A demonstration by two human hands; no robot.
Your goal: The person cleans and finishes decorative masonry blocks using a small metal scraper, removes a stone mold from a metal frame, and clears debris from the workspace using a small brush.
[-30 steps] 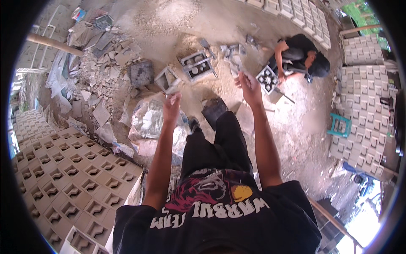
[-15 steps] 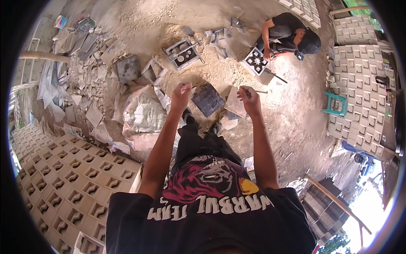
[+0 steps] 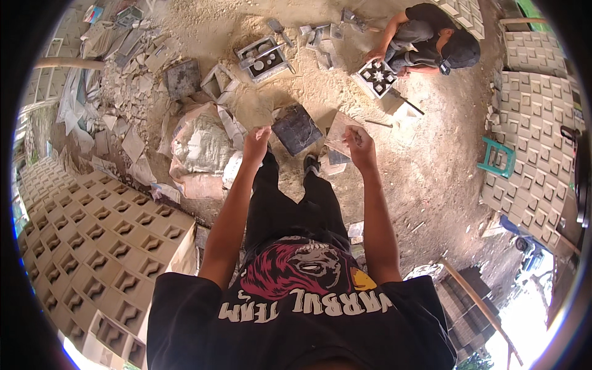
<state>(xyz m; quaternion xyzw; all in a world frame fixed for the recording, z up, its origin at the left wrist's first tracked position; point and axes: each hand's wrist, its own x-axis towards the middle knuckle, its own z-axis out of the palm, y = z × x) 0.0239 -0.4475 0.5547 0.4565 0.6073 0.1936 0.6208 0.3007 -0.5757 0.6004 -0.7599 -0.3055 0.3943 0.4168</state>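
My left hand (image 3: pixel 256 143) hovers beside a dark square plate (image 3: pixel 297 130) on the sandy ground, its fingers curled in and nothing visible in them. My right hand (image 3: pixel 359 148) is also held up, loosely closed with dusty fingers and no object showing. From above, it overlaps a pale square board (image 3: pixel 338 131); whether it touches the board I cannot tell. Part of a darker plate (image 3: pixel 337 158) shows below that board. An open sack of grey-white powder (image 3: pixel 206 148) lies to the left of my legs.
A crouching co-worker (image 3: pixel 431 37) handles a patterned block mould (image 3: pixel 376 79) at upper right. Beyond the dark plate lie a metal mould box (image 3: pixel 264 60) and a trowel (image 3: pixel 275 26). Rubble (image 3: pixel 132 86) covers the left; patterned blocks (image 3: pixel 105 246) are stacked at lower left. A green stool (image 3: pixel 497 156) stands right.
Both my hands have come slightly nearer my body, still raised and curled. My view has shifted a little. The co-worker's hand has moved to the mould's far edge.
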